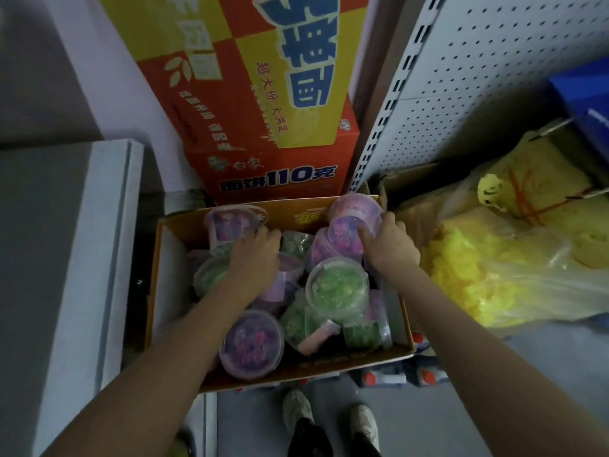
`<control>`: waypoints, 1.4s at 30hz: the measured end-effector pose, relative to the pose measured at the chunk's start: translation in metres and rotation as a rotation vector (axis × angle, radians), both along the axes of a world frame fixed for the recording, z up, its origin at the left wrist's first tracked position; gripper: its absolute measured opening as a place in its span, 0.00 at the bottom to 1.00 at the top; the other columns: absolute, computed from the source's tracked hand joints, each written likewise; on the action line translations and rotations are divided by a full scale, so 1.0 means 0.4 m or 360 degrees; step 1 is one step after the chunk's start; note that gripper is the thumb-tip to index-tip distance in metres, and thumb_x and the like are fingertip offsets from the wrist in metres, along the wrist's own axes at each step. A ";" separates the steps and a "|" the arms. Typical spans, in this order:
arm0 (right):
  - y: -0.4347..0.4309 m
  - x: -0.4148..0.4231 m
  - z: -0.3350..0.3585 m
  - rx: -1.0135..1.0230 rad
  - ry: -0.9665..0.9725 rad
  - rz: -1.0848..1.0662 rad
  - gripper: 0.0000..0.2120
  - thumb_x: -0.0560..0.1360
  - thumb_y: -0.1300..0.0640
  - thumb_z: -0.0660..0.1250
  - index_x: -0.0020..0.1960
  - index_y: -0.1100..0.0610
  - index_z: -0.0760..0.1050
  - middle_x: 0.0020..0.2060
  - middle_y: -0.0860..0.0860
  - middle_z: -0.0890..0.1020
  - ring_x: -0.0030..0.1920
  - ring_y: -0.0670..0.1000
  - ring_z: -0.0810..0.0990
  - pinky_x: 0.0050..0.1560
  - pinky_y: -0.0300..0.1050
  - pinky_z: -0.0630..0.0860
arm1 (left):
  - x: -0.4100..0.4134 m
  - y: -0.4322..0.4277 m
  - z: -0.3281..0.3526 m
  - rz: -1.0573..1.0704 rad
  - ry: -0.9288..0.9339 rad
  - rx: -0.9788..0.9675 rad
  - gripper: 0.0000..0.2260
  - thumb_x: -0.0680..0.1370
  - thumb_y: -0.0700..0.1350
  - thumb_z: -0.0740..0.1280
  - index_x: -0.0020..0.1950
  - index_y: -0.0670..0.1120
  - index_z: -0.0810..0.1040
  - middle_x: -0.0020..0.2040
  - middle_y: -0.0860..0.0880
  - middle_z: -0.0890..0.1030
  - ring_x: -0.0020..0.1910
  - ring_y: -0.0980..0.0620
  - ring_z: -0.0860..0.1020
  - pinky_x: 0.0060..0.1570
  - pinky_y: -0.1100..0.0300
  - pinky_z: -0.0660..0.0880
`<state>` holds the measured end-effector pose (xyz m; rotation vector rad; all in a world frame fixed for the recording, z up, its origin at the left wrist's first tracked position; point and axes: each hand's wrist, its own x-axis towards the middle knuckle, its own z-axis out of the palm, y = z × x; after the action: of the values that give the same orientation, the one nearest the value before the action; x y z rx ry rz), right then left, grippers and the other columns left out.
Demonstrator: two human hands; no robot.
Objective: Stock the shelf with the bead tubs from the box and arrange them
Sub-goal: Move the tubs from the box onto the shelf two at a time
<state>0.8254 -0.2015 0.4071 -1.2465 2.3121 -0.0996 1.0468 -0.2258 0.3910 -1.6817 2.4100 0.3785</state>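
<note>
Box: the open cardboard box (pixel 166 258) is sitting on the floor just in front of the person's shoes (pixel 298 410), holding a loose heap of bead tubs (pixel 336 286), green and purple, some upright and some tipped on their sides.
Right hand: the right hand (pixel 389 245) is gripping the far-right purple tub (pixel 354 209) at the box's far right corner. The thumb is pressing on the tub's near face and the fingers are wrapping round its right side.
Left hand: the left hand (pixel 255 255) is lying palm down over the heap, its fingertips touching the far-left purple tub (pixel 227 225). Blur is hiding whether the fingers are closing round it.
Arms: both forearms are reaching forward and down into the box, the left crossing its near left part, the right coming in over its right wall.
Surroundings: a red and yellow noodle carton (pixel 263 110) is standing beyond the box, a white perforated shelf panel (pixel 461 77) is rising to the right, and a yellow plastic bag (pixel 510 258) is lying right of the box.
</note>
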 end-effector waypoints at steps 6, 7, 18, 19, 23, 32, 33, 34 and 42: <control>-0.092 0.027 -0.047 0.0191 -0.0234 -0.0245 0.45 0.72 0.30 0.58 0.76 0.57 0.47 0.72 0.61 0.62 0.68 0.64 0.67 0.62 0.58 0.67 | 0.046 -0.020 -0.032 0.0024 -0.0034 0.0025 0.13 0.78 0.45 0.60 0.62 0.45 0.69 0.63 0.46 0.73 0.62 0.46 0.72 0.58 0.51 0.68; -0.101 0.029 -0.057 0.0202 -0.0303 -0.0316 0.47 0.71 0.29 0.58 0.76 0.57 0.46 0.73 0.61 0.61 0.69 0.64 0.66 0.63 0.58 0.66 | 0.058 -0.019 -0.037 0.0032 -0.0075 0.0030 0.14 0.78 0.45 0.59 0.64 0.45 0.69 0.64 0.45 0.72 0.63 0.46 0.71 0.61 0.49 0.66; -0.095 0.062 -0.048 -0.0177 -0.0526 -0.0608 0.50 0.65 0.37 0.71 0.75 0.56 0.50 0.70 0.61 0.63 0.68 0.64 0.66 0.65 0.58 0.68 | 0.119 -0.015 -0.015 0.0257 0.0013 0.0067 0.18 0.78 0.44 0.61 0.67 0.44 0.68 0.64 0.42 0.71 0.60 0.40 0.72 0.51 0.48 0.70; -0.086 0.069 -0.042 -0.0248 -0.0547 -0.0599 0.49 0.65 0.39 0.72 0.75 0.55 0.51 0.70 0.60 0.63 0.68 0.64 0.66 0.65 0.59 0.68 | 0.128 -0.015 -0.016 0.0292 0.0032 0.0058 0.18 0.78 0.44 0.62 0.67 0.44 0.68 0.64 0.42 0.72 0.59 0.39 0.72 0.51 0.48 0.70; -0.078 0.106 -0.016 -0.0500 -0.0682 -0.0537 0.45 0.66 0.48 0.74 0.75 0.55 0.54 0.70 0.56 0.63 0.69 0.59 0.65 0.65 0.55 0.67 | 0.163 -0.026 -0.022 0.0532 0.0192 0.0018 0.19 0.77 0.43 0.63 0.66 0.41 0.67 0.61 0.38 0.72 0.56 0.37 0.73 0.49 0.46 0.71; -0.098 0.210 -0.058 -0.0535 -0.0888 -0.0494 0.46 0.61 0.51 0.78 0.73 0.58 0.60 0.64 0.54 0.66 0.65 0.55 0.67 0.64 0.51 0.70 | 0.173 -0.092 -0.090 0.1205 0.0545 0.0220 0.38 0.72 0.62 0.67 0.71 0.40 0.58 0.67 0.38 0.68 0.64 0.38 0.70 0.60 0.44 0.71; -0.094 0.212 -0.065 -0.0550 -0.0899 -0.0480 0.46 0.62 0.52 0.78 0.73 0.58 0.59 0.64 0.53 0.66 0.65 0.53 0.67 0.64 0.49 0.69 | 0.168 -0.101 -0.098 0.1286 0.0610 0.0291 0.44 0.70 0.65 0.68 0.73 0.40 0.55 0.69 0.39 0.66 0.66 0.38 0.68 0.62 0.44 0.70; -0.089 0.213 -0.075 -0.0580 -0.0909 -0.0473 0.46 0.62 0.53 0.78 0.73 0.58 0.59 0.64 0.52 0.66 0.65 0.52 0.67 0.64 0.48 0.69 | 0.161 -0.110 -0.108 0.1369 0.0684 0.0360 0.48 0.68 0.66 0.69 0.75 0.40 0.51 0.71 0.39 0.64 0.68 0.38 0.67 0.63 0.44 0.69; -0.062 0.189 -0.090 -0.0700 -0.0983 -0.0540 0.45 0.60 0.56 0.80 0.72 0.58 0.61 0.64 0.51 0.67 0.62 0.48 0.69 0.64 0.46 0.71 | 0.140 -0.120 -0.143 0.1579 0.0916 0.0421 0.45 0.69 0.61 0.72 0.73 0.38 0.53 0.69 0.37 0.66 0.65 0.38 0.70 0.58 0.49 0.70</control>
<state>0.9009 -0.2265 0.3710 -0.8222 1.9635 -1.0063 1.1029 -0.2737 0.3338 -2.7669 1.4386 1.3843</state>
